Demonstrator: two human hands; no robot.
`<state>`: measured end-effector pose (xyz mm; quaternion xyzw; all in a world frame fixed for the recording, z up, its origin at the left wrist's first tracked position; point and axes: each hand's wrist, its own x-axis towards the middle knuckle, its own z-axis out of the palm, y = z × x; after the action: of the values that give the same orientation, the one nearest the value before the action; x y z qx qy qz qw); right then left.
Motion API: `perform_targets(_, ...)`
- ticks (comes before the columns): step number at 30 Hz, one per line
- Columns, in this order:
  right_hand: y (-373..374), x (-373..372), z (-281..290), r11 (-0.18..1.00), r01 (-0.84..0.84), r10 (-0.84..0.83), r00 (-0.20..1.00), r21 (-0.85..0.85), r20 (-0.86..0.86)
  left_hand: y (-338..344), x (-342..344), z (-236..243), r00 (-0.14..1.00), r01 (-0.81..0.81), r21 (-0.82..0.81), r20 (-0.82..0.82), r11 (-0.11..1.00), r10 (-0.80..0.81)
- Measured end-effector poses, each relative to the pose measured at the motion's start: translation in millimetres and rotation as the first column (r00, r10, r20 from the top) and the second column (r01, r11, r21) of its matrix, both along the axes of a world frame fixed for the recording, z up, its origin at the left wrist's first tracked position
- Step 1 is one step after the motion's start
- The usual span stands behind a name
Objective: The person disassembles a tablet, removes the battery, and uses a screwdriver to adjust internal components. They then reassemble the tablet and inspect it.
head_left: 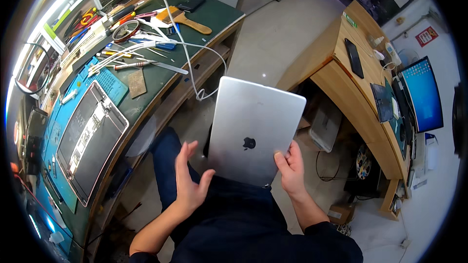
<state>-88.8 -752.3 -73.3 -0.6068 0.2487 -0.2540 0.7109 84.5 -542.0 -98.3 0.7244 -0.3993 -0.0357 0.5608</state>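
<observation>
A thin silver panel [254,122] with rounded corners and a dark logo hangs tilted over my lap. It looks like a tablet's back or a laptop lid; which of these I cannot tell. My right hand [291,169] grips its lower right edge, thumb on the silver face and fingers behind. Beside the lower left edge, my left hand [191,181] is open, thumb and fingers spread, with nothing in it. On the bench to the left lies an opened flat device [95,139] with a dark inside, pale strips along its middle and a pinkish rim.
A blue work mat [108,86] covers part of the green-topped bench [222,10]. Tweezers, screwdrivers and a wooden-handled brush [190,21] crowd its far end. A white cable [187,63] droops over the edge. At right stands a wooden desk [327,51] with a phone [354,58] and monitor [423,95].
</observation>
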Motion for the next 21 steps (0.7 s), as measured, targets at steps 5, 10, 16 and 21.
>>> perform_targets(5,-23,8,18,0.387,-0.01,0.21,0.975,-0.922,0.078,-8,-2,-14,0.276,-0.022,-0.358,-0.9,0.934,-0.338)
perform_targets(10,-31,8,42,-0.054,0.047,0.218,0.975,-0.997,0.034,7,32,-1,-0.479,-0.079,-0.598,-0.679,0.798,-0.556)
perform_targets(16,-28,12,31,0.138,0.064,-0.249,0.968,-0.988,0.028,2,29,8,-0.194,0.035,-0.602,-0.787,0.798,-0.585)
perform_targets(21,-19,12,27,0.986,-0.119,0.107,0.988,0.115,0.108,2,25,6,-0.047,0.103,-0.616,-0.788,0.781,-0.614)
